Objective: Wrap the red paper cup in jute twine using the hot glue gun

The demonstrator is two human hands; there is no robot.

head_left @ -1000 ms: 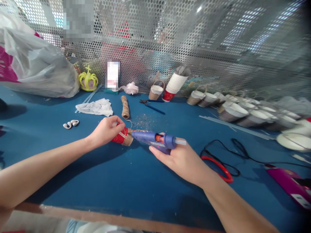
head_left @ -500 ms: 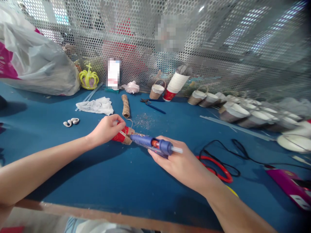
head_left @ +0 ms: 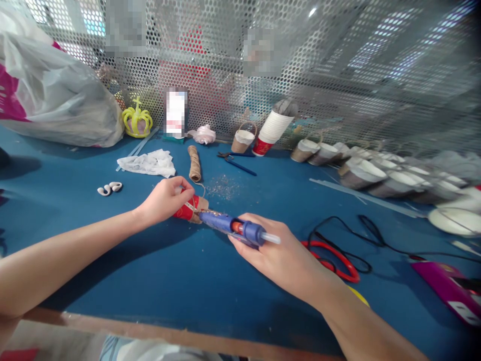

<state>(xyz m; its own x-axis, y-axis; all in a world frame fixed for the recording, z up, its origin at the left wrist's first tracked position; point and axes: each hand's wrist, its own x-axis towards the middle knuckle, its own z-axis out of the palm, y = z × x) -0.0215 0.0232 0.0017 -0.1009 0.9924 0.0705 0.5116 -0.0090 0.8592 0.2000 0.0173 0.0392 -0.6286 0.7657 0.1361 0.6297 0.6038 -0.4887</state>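
My left hand (head_left: 167, 199) is closed around a red paper cup (head_left: 185, 210), which lies tilted with a brown twine-like band at its right end. In my right hand (head_left: 268, 255) is a blue hot glue gun (head_left: 229, 224), a clear glue stick poking out of its back. The gun's nozzle points left, at the cup's brown band; whether it touches is hard to make out. Just beyond the cup stands a roll of brown twine (head_left: 194, 164), its loose strand running toward my left hand.
Pliers (head_left: 236, 163), a white cloth (head_left: 147, 163) and white earbuds (head_left: 110, 188) lie around. Stacked paper cups (head_left: 276, 125) lean at the back. Several small baskets (head_left: 363, 173) fill the right, near a black cable (head_left: 370, 233). A plastic bag (head_left: 63, 95) stands left.
The glue gun's nozzle has shifted slightly left and down along the cup's brown band. My left hand and the cup have barely moved.
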